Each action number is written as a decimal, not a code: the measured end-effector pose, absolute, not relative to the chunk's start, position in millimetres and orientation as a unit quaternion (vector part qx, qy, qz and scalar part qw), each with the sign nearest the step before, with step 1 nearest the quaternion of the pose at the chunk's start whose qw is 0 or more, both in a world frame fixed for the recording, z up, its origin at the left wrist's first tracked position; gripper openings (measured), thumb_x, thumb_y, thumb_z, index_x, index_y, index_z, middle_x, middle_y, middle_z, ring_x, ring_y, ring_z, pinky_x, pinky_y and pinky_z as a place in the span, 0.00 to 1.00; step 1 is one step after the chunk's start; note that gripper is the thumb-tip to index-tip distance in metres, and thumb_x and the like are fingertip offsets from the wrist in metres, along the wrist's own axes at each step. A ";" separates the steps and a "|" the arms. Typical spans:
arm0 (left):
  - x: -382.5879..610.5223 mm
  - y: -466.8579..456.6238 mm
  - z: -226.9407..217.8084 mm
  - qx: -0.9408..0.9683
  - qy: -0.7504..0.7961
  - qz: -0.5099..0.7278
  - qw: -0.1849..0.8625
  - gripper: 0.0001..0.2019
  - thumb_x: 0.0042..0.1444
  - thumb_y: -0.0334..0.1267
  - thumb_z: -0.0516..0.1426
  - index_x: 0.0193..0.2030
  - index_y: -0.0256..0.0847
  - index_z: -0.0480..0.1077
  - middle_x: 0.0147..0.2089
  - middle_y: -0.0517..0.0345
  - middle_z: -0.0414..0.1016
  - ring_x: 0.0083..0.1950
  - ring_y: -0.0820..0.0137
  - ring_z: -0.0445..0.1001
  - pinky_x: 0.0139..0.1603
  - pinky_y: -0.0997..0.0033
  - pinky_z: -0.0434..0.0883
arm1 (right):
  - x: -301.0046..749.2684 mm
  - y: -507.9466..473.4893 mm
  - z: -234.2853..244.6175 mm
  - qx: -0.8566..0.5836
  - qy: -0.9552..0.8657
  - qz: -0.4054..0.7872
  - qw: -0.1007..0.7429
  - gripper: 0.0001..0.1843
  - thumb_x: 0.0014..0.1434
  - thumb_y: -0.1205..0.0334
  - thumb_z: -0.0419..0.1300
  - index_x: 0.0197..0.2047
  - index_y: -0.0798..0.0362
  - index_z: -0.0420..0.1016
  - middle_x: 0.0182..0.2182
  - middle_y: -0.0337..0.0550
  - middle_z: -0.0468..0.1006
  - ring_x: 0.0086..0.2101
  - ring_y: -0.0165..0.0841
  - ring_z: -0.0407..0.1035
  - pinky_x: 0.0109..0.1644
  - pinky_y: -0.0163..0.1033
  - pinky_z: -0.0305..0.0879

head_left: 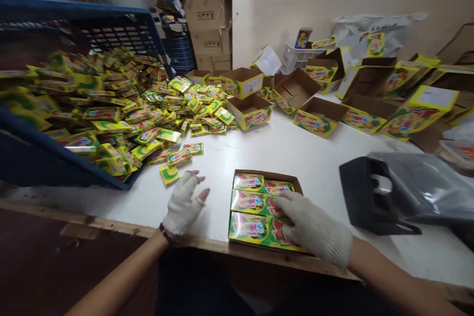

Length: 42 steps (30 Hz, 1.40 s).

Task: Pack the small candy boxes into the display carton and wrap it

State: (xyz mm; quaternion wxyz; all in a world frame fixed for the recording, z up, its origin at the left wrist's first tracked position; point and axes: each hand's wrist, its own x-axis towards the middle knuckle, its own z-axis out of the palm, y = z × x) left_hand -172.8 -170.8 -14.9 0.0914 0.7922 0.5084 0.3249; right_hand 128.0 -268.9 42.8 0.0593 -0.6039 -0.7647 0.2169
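left hand (184, 203): white glove with open fingertips, palm down on the tabletop (296, 158), fingers spread loosely, holding nothing. It sits between the packet pile and the near box.
right hand (313, 224): full white glove, lying flat on the packets in the near box, fingers stretched over the middle and front rows – pressing or touching, not closed around anything I can make out.
near box (267, 176): open cardboard tray at the front edge of the tabletop, just right of the left hand. Brown inner wall shows at the back.
packets in box (247, 201): yellow-green sachets laid flat in rows, two across, three rows visible; right column partly hidden under the right hand.
loose packets (148, 108): big heap of the same sachets spilling from a tipped blue crate (44, 158) at left, running across the tabletop toward the middle. Nearest stray one (169, 174) lies just beyond the left hand, not touching it.
empty boxes (318, 116): several open yellow printed cartons scattered across the far side, some upright, some on their sides – well apart from both hands.
tape dispenser (370, 200): black, on the tabletop to the right of the near box, next to a grey plastic bag (425, 187).
background: stacked brown cartons (211, 24) behind the crate, plywood wall behind the tabletop.
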 end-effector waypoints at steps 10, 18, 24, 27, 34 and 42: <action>-240.4 -103.3 -27.1 0.661 0.698 0.266 0.079 0.19 0.42 0.42 0.59 0.42 0.40 0.65 0.49 0.43 0.69 0.57 0.47 0.66 0.61 0.49 0.62 | 110.1 -281.3 14.1 -0.584 -0.775 0.217 0.110 0.09 0.60 0.72 0.51 0.31 0.54 0.69 0.37 0.48 0.74 0.36 0.36 0.67 0.41 0.40 0.65; -231.5 -141.5 -23.2 0.563 0.726 0.341 0.200 0.17 0.47 0.44 0.54 0.44 0.40 0.66 0.43 0.46 0.74 0.49 0.52 0.72 0.53 0.46 0.69 | 123.4 -281.3 36.1 -0.606 -0.753 0.249 -0.062 0.06 0.56 0.67 0.59 0.29 0.51 0.76 0.30 0.43 0.77 0.29 0.34 0.67 0.32 0.38 0.58; -172.7 -185.1 8.9 0.341 0.554 0.516 0.557 0.14 0.52 0.48 0.54 0.39 0.41 0.68 0.43 0.49 0.77 0.41 0.59 0.76 0.36 0.55 0.77 | 106.9 -263.6 53.7 -0.604 -0.753 0.202 0.166 0.13 0.59 0.69 0.53 0.44 0.52 0.75 0.40 0.47 0.78 0.40 0.37 0.71 0.45 0.42 0.67; -130.6 -203.3 32.0 0.422 0.438 0.455 0.650 0.15 0.51 0.49 0.60 0.39 0.40 0.71 0.41 0.50 0.77 0.39 0.60 0.76 0.34 0.61 0.76 | 92.5 -249.6 71.6 -0.538 -0.762 0.142 0.331 0.23 0.58 0.69 0.55 0.57 0.54 0.68 0.51 0.51 0.73 0.51 0.39 0.68 0.56 0.46 0.64; -99.8 -173.5 30.4 0.681 0.429 0.377 0.458 0.22 0.61 0.55 0.49 0.52 0.41 0.69 0.50 0.49 0.74 0.46 0.62 0.74 0.49 0.61 0.74 | 125.1 -234.2 90.8 -0.609 -0.748 0.198 0.174 0.12 0.62 0.68 0.53 0.48 0.53 0.72 0.41 0.45 0.78 0.40 0.35 0.71 0.45 0.39 0.64; -113.5 -119.4 -38.5 0.767 0.547 0.259 0.215 0.25 0.42 0.39 0.62 0.50 0.38 0.68 0.54 0.43 0.67 0.62 0.49 0.63 0.64 0.49 0.62 | 139.4 -251.5 45.8 -0.713 -0.686 0.141 0.028 0.10 0.64 0.62 0.53 0.46 0.52 0.72 0.39 0.46 0.80 0.39 0.38 0.72 0.41 0.39 0.56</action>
